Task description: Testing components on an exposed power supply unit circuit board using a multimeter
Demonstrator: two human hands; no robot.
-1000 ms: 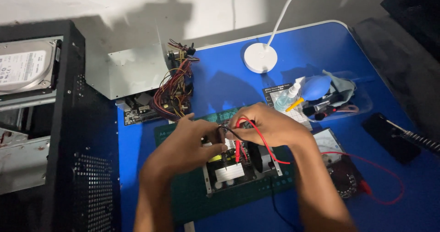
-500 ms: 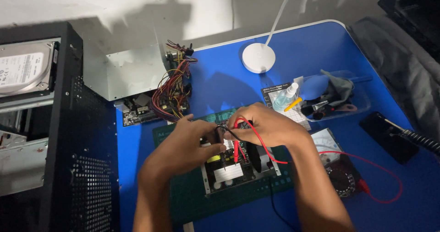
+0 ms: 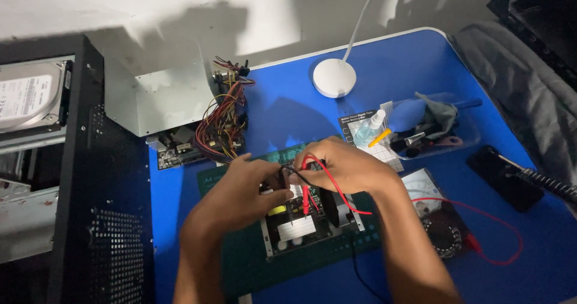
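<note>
red probe [image 3: 306,200] pinched in right hand [image 3: 342,167] grip, left hand [image 3: 243,190] grip closed on circuit board [image 3: 294,220]

A white rectangular label [image 3: 24,100] covers the top of the hard drive [image 3: 30,97] at the left edge. A black-headed white card [image 3: 375,137] lies by the clear tray [image 3: 466,137]. The analog multimeter's pale dial window [image 3: 424,190] sits beside the right forearm; a dark phone screen [image 3: 503,176] lies far right.
</note>
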